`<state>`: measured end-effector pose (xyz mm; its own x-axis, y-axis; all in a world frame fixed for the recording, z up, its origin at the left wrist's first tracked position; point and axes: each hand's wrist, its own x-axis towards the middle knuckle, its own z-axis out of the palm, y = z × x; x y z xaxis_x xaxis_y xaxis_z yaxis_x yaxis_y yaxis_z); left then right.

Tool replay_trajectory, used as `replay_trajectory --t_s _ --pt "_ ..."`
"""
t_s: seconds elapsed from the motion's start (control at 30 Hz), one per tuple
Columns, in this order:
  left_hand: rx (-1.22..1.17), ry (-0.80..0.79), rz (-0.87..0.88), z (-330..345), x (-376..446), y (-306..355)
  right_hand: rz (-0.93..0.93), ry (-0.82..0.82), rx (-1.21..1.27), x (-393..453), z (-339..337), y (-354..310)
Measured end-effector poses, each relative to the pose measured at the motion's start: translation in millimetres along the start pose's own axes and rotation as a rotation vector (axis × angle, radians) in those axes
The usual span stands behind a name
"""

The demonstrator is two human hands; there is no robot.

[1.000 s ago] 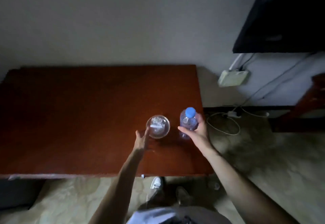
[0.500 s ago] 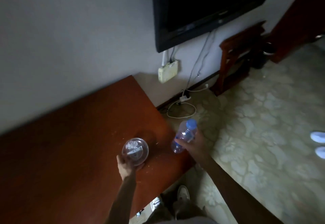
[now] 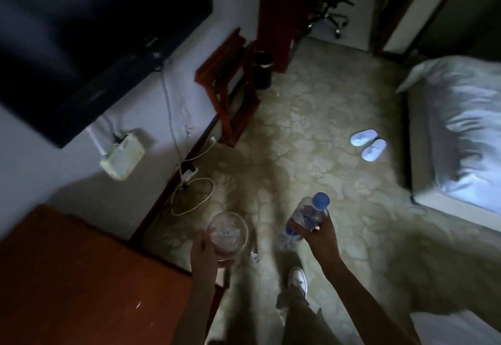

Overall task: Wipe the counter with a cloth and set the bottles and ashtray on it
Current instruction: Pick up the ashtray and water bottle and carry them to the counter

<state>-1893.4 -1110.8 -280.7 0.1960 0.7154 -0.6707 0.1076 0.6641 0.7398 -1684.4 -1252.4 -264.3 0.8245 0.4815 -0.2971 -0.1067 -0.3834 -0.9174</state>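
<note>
Two items are in hand, both carried clear of the counter and over the floor. Left hand (image 3: 207, 252) is curled around the near side of a round clear glass ashtray (image 3: 227, 232), fingers wrapped under and behind its wall, mouth of the dish tipped toward the camera; a pale scrap shows inside, contents otherwise unclear. Judged heavy for its size, rigid, smooth and breakable; a full wrap at the wall, as now, is the sound hold, and a rim pinch would be liable to slip. Right hand (image 3: 318, 237) is closed around the middle of a clear plastic water bottle with a blue cap (image 3: 306, 217), which leans cap-up and away from the body. Judged light, thin-walled and yielding under squeeze; fill level cannot be read, so weight is uncertain. Mid-body grip is adequate, and it should be stood base first. No cloth is in view. Reddish-brown wooden counter (image 3: 81, 285) occupies the lower left, its corner just beside the left forearm; the polished top looks hard and flat, with a few pale specks on it. Patterned beige carpet (image 3: 311, 133) lies beneath both objects, soft enough to cushion a drop only partly. Beyond: a dark wall-mounted television (image 3: 81, 32), trailing white cables (image 3: 192, 195) at the skirting, a folding wooden rack (image 3: 227, 84), white slippers (image 3: 368, 144), and a bed with white linen (image 3: 461, 127). Lighting is poor.
</note>
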Motion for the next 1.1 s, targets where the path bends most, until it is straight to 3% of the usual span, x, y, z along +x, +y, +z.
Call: replay_trajectory --t_s 0.23,0.5,0.83,0.93,1.1 --pt "0.207 -0.139 0.086 181.5 45.0 35.0 0.051 0.131 0.094 119.2 -88.5 23.6" --pt "0.308 -0.207 0.15 391.1 105.5 90.8 -0.007 0.204 0.135 306.6 -202.0 -20.4" --pt "0.446 -0.266 0.084 570.7 244.2 156.0 0.088 0.27 0.113 511.6 -218.5 -28.4" --pt "0.468 -0.314 0.072 641.3 300.5 196.1 0.073 0.294 0.094 601.0 -226.7 -55.8" --pt "0.439 -0.378 0.086 762.6 367.9 301.4 -0.002 0.333 0.059 746.7 -254.1 -155.5"
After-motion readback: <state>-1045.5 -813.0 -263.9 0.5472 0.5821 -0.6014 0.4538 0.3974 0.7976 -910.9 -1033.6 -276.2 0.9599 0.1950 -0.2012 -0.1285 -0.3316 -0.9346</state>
